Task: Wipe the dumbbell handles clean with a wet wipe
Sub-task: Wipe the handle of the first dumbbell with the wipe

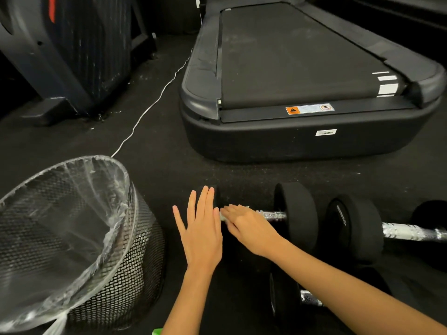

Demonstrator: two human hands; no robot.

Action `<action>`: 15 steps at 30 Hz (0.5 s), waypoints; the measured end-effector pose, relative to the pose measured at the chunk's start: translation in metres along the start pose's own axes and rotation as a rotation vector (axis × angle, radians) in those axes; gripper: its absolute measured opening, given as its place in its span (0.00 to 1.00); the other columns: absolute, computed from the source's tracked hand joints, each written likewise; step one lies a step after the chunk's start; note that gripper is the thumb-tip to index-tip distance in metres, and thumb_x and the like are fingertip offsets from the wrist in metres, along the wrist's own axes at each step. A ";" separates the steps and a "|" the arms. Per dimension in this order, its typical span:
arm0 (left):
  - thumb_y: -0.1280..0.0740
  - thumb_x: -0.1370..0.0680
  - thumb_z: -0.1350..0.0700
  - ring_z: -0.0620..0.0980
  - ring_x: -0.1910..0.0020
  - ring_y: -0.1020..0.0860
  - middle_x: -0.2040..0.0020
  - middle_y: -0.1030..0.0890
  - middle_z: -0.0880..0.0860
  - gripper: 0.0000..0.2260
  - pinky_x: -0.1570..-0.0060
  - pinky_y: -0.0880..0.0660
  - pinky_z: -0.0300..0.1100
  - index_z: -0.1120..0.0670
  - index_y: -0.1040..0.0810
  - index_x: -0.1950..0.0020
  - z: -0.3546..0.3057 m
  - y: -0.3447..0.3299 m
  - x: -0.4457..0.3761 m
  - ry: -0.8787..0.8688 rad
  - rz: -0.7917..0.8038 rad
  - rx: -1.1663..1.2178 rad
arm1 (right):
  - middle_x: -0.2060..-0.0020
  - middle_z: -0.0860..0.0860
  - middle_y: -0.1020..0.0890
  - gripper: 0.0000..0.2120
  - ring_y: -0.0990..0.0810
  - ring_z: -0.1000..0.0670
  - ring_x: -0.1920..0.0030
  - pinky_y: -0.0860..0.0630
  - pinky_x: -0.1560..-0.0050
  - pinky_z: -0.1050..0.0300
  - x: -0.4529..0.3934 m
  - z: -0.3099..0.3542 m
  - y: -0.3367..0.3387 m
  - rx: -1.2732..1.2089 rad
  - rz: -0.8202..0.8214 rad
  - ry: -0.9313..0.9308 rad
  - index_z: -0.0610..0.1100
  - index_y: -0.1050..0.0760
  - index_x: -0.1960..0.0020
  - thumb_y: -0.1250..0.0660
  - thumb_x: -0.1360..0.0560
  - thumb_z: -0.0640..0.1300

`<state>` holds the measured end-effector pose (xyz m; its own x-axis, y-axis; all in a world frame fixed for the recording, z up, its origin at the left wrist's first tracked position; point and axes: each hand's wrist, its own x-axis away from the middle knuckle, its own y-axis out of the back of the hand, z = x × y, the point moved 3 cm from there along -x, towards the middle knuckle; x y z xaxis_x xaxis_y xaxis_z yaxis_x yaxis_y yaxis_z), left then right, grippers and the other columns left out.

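Black rubber floor (169, 170), gritty with pale dust. Three dumbbells down here: the one in work (296, 211) lies crosswise at centre, a second (355, 226) just right of it, a third (285, 296) nearer, partly under the right forearm. Right hand (246, 226) lies over the left half of the centre dumbbell's chrome handle (274, 215), fingers curled down onto a pale wipe (223, 217); only scraps of the wipe show at the fingertips, so how far it wraps the bar cannot be told. Left hand (202, 228) is flat, fingers straight and spread, holding nothing, pressed against the dumbbell's left head, which it mostly hides; likely a brace so the weight does not roll while the bar is rubbed. Right stretch of the handle is bare and knurled, apparently not yet covered. Mesh bin (135, 238) with a clear liner stands near left, within reach, presumably for the spent wipe. Treadmill (302, 131) far right, white cable (150, 107) trailing across the floor towards the bin. Something green (156, 331) at the bottom edge, too cut off to identify.
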<state>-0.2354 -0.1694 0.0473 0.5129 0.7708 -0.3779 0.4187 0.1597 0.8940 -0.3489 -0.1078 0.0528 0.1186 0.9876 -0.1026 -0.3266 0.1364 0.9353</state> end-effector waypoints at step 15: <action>0.54 0.17 0.49 0.48 0.22 0.44 0.23 0.38 0.46 0.22 0.25 0.50 0.61 0.48 0.40 0.23 -0.001 0.001 -0.003 -0.005 0.000 -0.023 | 0.26 0.44 0.33 0.23 0.36 0.48 0.25 0.47 0.25 0.55 0.007 0.008 -0.008 0.185 -0.045 0.052 0.40 0.36 0.25 0.39 0.19 0.44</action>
<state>-0.2374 -0.1706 0.0491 0.5165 0.7677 -0.3793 0.4019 0.1738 0.8990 -0.3379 -0.1024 0.0478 0.0792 0.9841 -0.1588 -0.1435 0.1689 0.9751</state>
